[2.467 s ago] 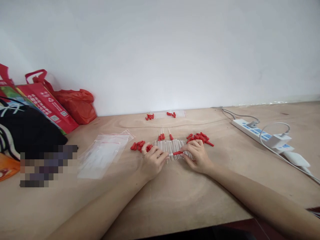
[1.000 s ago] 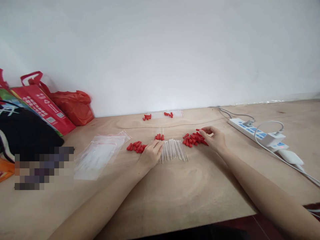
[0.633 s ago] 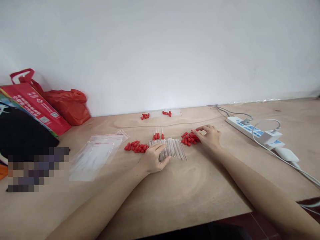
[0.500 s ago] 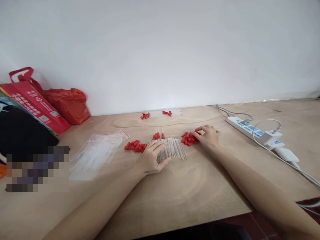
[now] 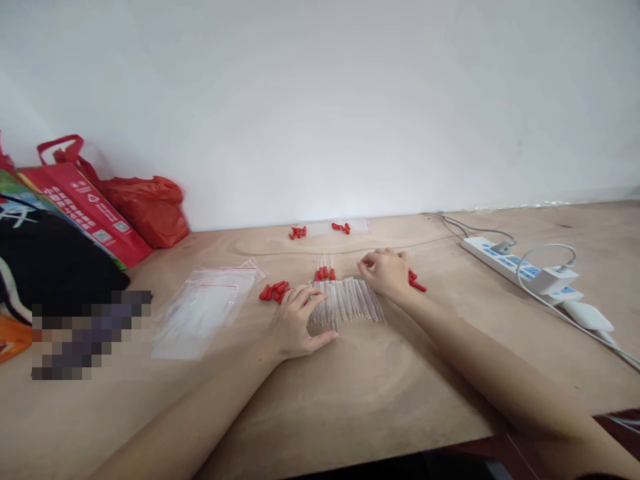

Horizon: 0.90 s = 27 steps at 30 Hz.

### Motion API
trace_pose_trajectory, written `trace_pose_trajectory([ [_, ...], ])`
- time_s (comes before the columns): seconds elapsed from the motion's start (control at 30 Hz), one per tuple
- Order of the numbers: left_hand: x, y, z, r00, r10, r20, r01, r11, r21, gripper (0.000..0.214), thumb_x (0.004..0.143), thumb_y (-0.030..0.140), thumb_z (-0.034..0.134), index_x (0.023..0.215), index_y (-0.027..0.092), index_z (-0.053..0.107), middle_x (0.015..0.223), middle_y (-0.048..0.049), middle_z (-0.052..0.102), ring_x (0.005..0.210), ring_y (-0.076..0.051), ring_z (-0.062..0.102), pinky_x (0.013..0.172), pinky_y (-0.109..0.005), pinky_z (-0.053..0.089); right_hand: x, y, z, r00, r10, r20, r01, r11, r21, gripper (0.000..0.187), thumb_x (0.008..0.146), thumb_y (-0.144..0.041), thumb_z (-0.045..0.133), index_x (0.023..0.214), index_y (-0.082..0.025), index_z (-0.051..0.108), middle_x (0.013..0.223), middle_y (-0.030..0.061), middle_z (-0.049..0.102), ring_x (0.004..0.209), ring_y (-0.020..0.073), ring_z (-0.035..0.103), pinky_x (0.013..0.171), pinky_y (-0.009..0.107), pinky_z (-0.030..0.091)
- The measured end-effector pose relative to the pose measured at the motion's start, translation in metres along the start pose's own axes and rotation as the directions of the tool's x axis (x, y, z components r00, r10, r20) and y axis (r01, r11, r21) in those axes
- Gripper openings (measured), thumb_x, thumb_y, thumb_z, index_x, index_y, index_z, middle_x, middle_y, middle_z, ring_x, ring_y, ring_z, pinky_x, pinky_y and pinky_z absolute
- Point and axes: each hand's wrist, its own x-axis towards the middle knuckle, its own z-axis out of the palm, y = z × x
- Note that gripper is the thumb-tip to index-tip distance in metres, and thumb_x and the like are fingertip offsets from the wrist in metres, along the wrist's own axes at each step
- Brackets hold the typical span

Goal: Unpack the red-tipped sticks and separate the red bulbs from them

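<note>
A row of thin clear glass tubes point(image 5: 347, 300) lies on the table in front of me. My left hand point(image 5: 300, 325) rests at the row's left end, thumb and fingers apart, partly covering the red rubber bulbs point(image 5: 270, 292) beside it. Just beyond the row's right end is my right hand point(image 5: 387, 272), its thumb and index finger pinched together; whatever is between them cannot be made out. More red rubber bulbs point(image 5: 415, 281) show from behind that hand. Between the hands, several tubes with red bulbs on their ends point(image 5: 325, 273) lie behind the row.
Clear zip bags point(image 5: 205, 310) lie to the left. Near the wall is a clear bag point(image 5: 320, 229) with red bulbs point(image 5: 299, 232) on and beside it. Red bags point(image 5: 150, 210) and a black bag point(image 5: 55, 267) stand at far left. A power strip point(image 5: 505, 259) with cables is on the right.
My right hand has moved left, from the right pile of red bulbs toward the tubes. The left hand stays at the row's left end, thumb spread slightly wider. The view has shifted a little.
</note>
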Motion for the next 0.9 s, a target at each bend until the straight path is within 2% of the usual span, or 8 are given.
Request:
trace_pose_trajectory([
  [0.1, 0.0, 0.0, -0.001, 1.0, -0.008, 0.002, 0.008, 1.0, 0.023, 0.062, 0.062, 0.056, 0.06, 0.11, 0.018, 0.053, 0.107, -0.0109, 0.055, 0.103, -0.028, 0.047, 0.088, -0.044, 0.035, 0.018, -0.031, 0.016, 0.964, 0.043, 0.262, -0.019, 0.996, -0.093, 0.026, 0.076, -0.035, 0.044, 0.072, -0.02, 0.066, 0.079, 0.0084, 0.066, 0.085, 0.024, 0.055, 0.079, 0.041, 0.026],
  [0.17, 0.0, 0.001, 0.0, 1.0, -0.003, 0.0, 0.003, 1.0, 0.027, 0.067, 0.06, 0.06, 0.059, 0.112, 0.018, 0.052, 0.109, -0.0116, 0.054, 0.105, -0.029, 0.045, 0.09, -0.046, 0.032, 0.03, -0.044, 0.026, 0.922, 0.133, 0.364, -0.089, 0.987, -0.136, 0.027, 0.076, -0.035, 0.045, 0.079, -0.018, 0.066, 0.086, 0.0107, 0.066, 0.089, 0.0244, 0.056, 0.084, 0.043, 0.026],
  [0.33, 0.002, 0.003, 0.007, 1.0, -0.021, 0.001, 0.021, 0.997, 0.078, 0.072, 0.06, 0.064, 0.057, 0.114, 0.018, 0.051, 0.116, -0.0132, 0.051, 0.109, -0.031, 0.041, 0.093, -0.05, 0.024, 0.048, -0.055, 0.041, 0.867, 0.208, 0.453, -0.153, 0.976, -0.156, 0.031, 0.07, -0.036, 0.053, 0.087, -0.013, 0.065, 0.09, 0.0173, 0.065, 0.088, 0.0282, 0.058, 0.087, 0.049, 0.028],
  [0.57, 0.007, 0.002, 0.012, 0.995, -0.09, -0.036, 0.094, 0.988, 0.125, 0.056, 0.067, 0.053, 0.058, 0.11, 0.019, 0.054, 0.11, -0.0108, 0.055, 0.108, -0.029, 0.042, 0.094, -0.051, 0.021, 0.056, -0.056, 0.043, 0.822, 0.242, 0.515, -0.184, 0.97, -0.161, 0.026, 0.066, -0.028, 0.056, 0.085, -0.013, 0.065, 0.086, 0.016, 0.066, 0.084, 0.0267, 0.06, 0.077, 0.041, 0.038],
  [0.67, 0.007, 0.003, 0.011, 0.995, -0.086, -0.052, 0.092, 0.988, 0.124, 0.055, 0.067, 0.054, 0.057, 0.109, 0.019, 0.054, 0.11, -0.0109, 0.055, 0.107, -0.029, 0.044, 0.094, -0.051, 0.02, 0.057, -0.055, 0.032, 0.837, 0.238, 0.492, -0.18, 0.97, -0.163, 0.024, 0.066, -0.025, 0.054, 0.083, -0.012, 0.064, 0.084, 0.0158, 0.066, 0.08, 0.0263, 0.06, 0.071, 0.037, 0.039],
  [0.77, 0.006, 0.004, 0.009, 0.992, -0.093, -0.09, 0.104, 0.987, 0.125, 0.054, 0.069, 0.054, 0.055, 0.11, 0.018, 0.053, 0.108, -0.0113, 0.056, 0.105, -0.028, 0.045, 0.094, -0.05, 0.021, 0.049, -0.05, 0.015, 0.889, 0.193, 0.415, -0.14, 0.978, -0.154, 0.028, 0.073, -0.026, 0.045, 0.091, -0.011, 0.061, 0.092, 0.0163, 0.064, 0.086, 0.0264, 0.058, 0.072, 0.036, 0.037],
  [0.87, 0.005, 0.004, 0.007, 0.982, -0.109, -0.157, 0.131, 0.981, 0.142, 0.051, 0.073, 0.049, 0.053, 0.112, 0.017, 0.051, 0.109, -0.012, 0.056, 0.105, -0.027, 0.046, 0.092, -0.048, 0.023, 0.023, -0.035, -0.003, 0.939, 0.069, 0.337, -0.031, 0.993, -0.116, 0.026, 0.08, -0.024, 0.038, 0.092, -0.013, 0.057, 0.094, 0.0129, 0.063, 0.088, 0.0233, 0.055, 0.073, 0.033, 0.035],
  [0.9, 0.005, 0.005, 0.007, 0.976, -0.109, -0.189, 0.139, 0.978, 0.155, 0.05, 0.075, 0.047, 0.052, 0.114, 0.016, 0.05, 0.11, -0.0126, 0.056, 0.106, -0.027, 0.046, 0.092, -0.047, 0.024, 0.012, -0.028, -0.008, 0.961, -0.059, 0.27, 0.084, 0.993, -0.08, 0.023, 0.08, -0.023, 0.038, 0.09, -0.013, 0.057, 0.089, 0.0116, 0.063, 0.085, 0.0223, 0.055, 0.072, 0.033, 0.034],
])
